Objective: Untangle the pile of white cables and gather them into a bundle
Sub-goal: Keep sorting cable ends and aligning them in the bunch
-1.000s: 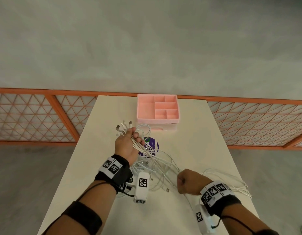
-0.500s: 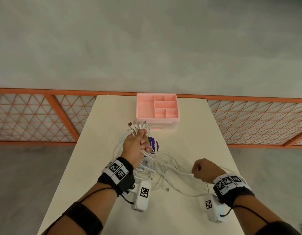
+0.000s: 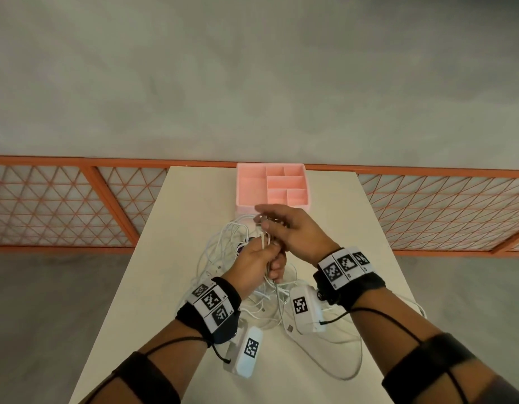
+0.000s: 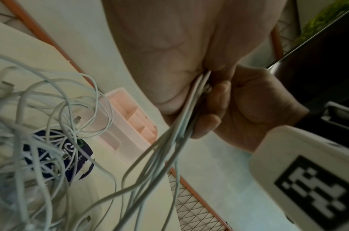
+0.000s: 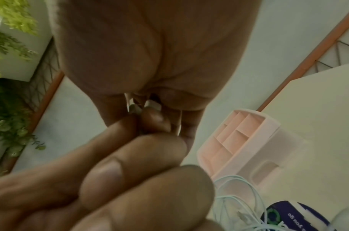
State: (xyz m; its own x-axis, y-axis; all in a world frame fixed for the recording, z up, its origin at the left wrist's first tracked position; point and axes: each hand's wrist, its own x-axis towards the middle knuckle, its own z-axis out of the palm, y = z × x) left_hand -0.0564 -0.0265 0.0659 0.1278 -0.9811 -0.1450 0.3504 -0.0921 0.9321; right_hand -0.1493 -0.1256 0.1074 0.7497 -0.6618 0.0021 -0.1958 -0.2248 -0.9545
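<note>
Left hand (image 3: 254,262) raised above the surface (image 3: 176,258), fingers (image 4: 207,123) clenched around a gathered sheaf of cables (image 4: 169,140). Right hand (image 3: 296,228) meets it from above, fingers (image 5: 155,121) pinching the plug ends. Remaining cable loops lie tangled on the surface beneath, near the pink tray (image 3: 249,185).
</note>
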